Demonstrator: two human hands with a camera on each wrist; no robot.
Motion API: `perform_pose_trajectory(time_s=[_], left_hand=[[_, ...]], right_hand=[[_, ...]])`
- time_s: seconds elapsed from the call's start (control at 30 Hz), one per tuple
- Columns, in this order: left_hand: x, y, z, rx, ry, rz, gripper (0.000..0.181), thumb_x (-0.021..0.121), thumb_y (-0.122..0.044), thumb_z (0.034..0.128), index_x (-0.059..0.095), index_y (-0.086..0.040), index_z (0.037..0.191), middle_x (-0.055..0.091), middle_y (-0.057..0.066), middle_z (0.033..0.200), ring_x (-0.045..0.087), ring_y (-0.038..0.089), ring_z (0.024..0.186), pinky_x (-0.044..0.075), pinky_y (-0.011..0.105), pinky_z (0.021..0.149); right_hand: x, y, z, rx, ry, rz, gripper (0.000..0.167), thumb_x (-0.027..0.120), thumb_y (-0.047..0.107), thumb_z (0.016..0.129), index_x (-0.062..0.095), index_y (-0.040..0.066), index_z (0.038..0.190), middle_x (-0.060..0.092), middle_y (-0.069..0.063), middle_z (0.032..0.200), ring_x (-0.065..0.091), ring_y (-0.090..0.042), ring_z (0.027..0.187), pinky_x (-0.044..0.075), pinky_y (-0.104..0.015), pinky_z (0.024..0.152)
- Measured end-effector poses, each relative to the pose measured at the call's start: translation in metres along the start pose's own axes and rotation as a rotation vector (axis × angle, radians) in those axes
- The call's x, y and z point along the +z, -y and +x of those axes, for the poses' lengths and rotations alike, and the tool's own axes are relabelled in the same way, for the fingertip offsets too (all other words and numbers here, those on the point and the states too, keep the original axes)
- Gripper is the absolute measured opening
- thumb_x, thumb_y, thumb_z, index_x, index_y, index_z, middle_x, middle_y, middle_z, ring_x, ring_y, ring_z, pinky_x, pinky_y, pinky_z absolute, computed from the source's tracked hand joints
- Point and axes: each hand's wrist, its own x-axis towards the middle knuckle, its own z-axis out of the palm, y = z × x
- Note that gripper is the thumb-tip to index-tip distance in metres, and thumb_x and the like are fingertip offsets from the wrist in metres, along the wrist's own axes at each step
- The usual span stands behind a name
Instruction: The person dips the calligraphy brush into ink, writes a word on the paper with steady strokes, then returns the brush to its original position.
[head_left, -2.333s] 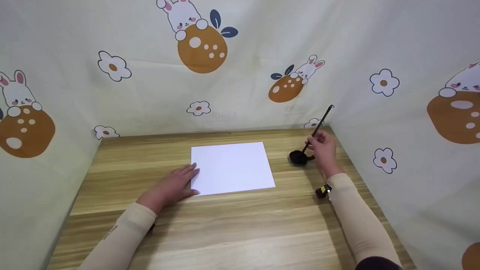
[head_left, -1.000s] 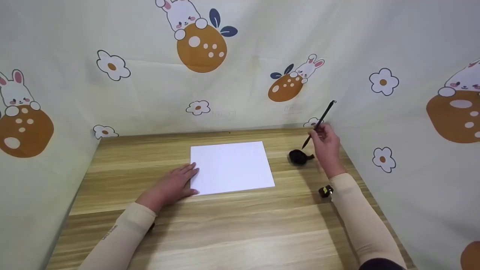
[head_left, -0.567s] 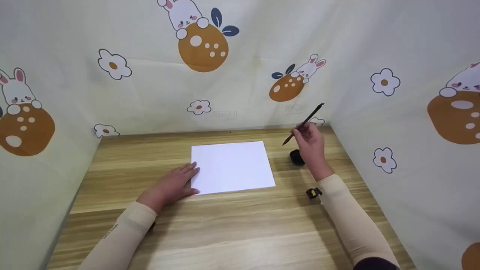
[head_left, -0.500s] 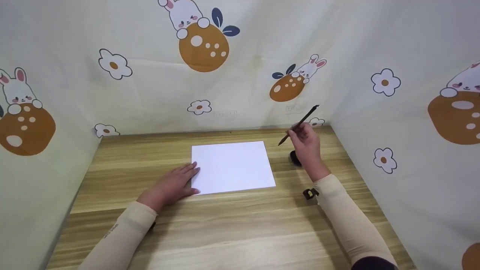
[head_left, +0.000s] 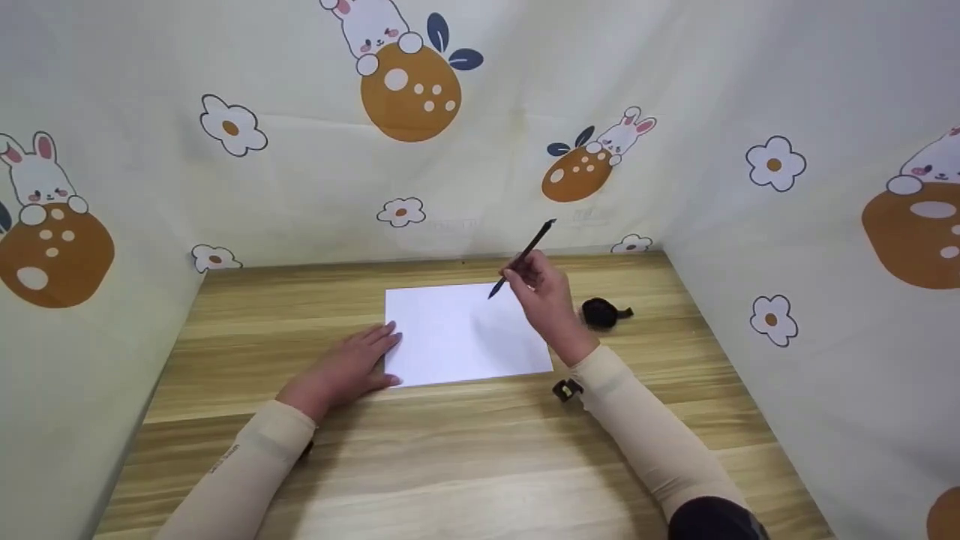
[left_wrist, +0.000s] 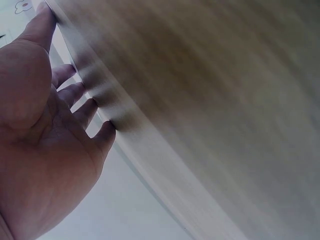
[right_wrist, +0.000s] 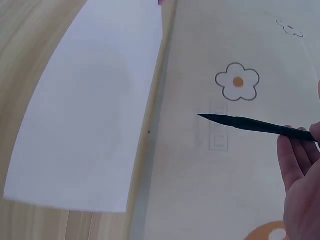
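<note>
A blank white sheet of paper (head_left: 442, 337) lies on the wooden table. My left hand (head_left: 349, 371) rests on its left edge, fingers spread; in the left wrist view the fingertips of that hand (left_wrist: 55, 135) touch the surface. Pinched in my right hand (head_left: 547, 300) is a dark writing brush (head_left: 525, 255), slanted with its tip down and left over the upper right of the sheet. The right wrist view shows the brush (right_wrist: 250, 124) with a dark pointed tip, apart from the paper (right_wrist: 85, 115). A small black round dish with a short handle (head_left: 600, 313) sits right of the sheet.
The wood-grain table (head_left: 420, 465) is enclosed by pale cloth walls (head_left: 315, 180) printed with rabbits, oranges and flowers. The back wall meets the table a short way behind the paper. A wrist camera (head_left: 568, 390) hangs under the right forearm.
My right hand lifted the brush from the black dish, then carried it left until it hung over the paper. The dish stayed in place. My left hand kept resting on the sheet.
</note>
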Motion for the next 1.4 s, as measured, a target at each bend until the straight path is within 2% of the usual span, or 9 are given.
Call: perform_pose_trajectory(time_s=[0.17,0.33,0.5,0.67,0.87,1.23,1.4], left_hand=[[0.002,0.001,0.000,-0.013,0.008,0.010,0.082,0.070,-0.046,0.1088,0.040,0.000,0.169,0.031,0.023,0.178,0.027,0.047,0.165,0.025,0.070,0.130],[0.002,0.002,0.001,-0.037,0.027,0.014,0.083,0.071,-0.048,0.1081,0.040,-0.002,0.170,0.030,0.021,0.179,0.026,0.045,0.165,0.024,0.069,0.130],[0.003,0.001,0.006,-0.061,0.043,0.023,0.084,0.070,-0.052,0.1076,0.039,-0.005,0.171,0.029,0.018,0.180,0.025,0.043,0.166,0.025,0.067,0.131],[0.002,0.000,0.006,-0.055,0.035,0.032,0.084,0.071,-0.051,0.1074,0.040,-0.004,0.171,0.030,0.019,0.180,0.027,0.044,0.165,0.026,0.068,0.130],[0.000,-0.001,0.003,-0.032,0.017,0.029,0.082,0.072,-0.048,0.1074,0.043,0.000,0.168,0.033,0.023,0.177,0.030,0.046,0.164,0.028,0.069,0.129],[0.000,-0.003,0.003,-0.021,0.015,0.040,0.082,0.073,-0.046,0.1072,0.043,0.001,0.167,0.033,0.024,0.177,0.029,0.047,0.164,0.028,0.068,0.129],[0.000,-0.002,0.003,-0.034,0.026,0.035,0.083,0.071,-0.049,0.1077,0.042,-0.001,0.169,0.032,0.022,0.178,0.028,0.045,0.165,0.027,0.068,0.130]], right_hand=[[0.032,0.005,0.003,-0.017,0.047,0.003,0.006,0.072,-0.001,0.106,0.069,-0.001,0.111,0.079,-0.016,0.105,0.080,-0.031,0.100,0.065,-0.033,0.090],[0.060,0.010,0.006,0.010,0.114,-0.028,0.008,0.071,0.002,0.107,0.069,-0.001,0.114,0.080,-0.016,0.109,0.080,-0.028,0.104,0.065,-0.037,0.094],[0.082,0.007,0.011,0.047,0.172,-0.049,0.013,0.068,0.004,0.110,0.067,-0.004,0.120,0.079,-0.020,0.115,0.079,-0.026,0.110,0.063,-0.036,0.100],[0.098,0.001,0.016,0.081,0.204,-0.081,0.012,0.069,0.007,0.110,0.068,0.001,0.121,0.078,-0.017,0.117,0.077,-0.021,0.111,0.062,-0.031,0.101],[0.115,-0.007,0.020,0.096,0.226,-0.117,0.009,0.072,0.005,0.108,0.070,0.004,0.117,0.078,-0.006,0.113,0.076,-0.014,0.109,0.061,-0.026,0.099],[0.128,-0.016,0.020,0.089,0.214,-0.138,0.007,0.073,0.002,0.106,0.071,0.003,0.113,0.080,-0.009,0.110,0.079,-0.018,0.105,0.061,-0.025,0.097],[0.131,-0.019,0.020,0.099,0.224,-0.157,0.008,0.074,0.003,0.106,0.071,0.005,0.113,0.080,-0.007,0.111,0.078,-0.015,0.106,0.061,-0.024,0.098]])
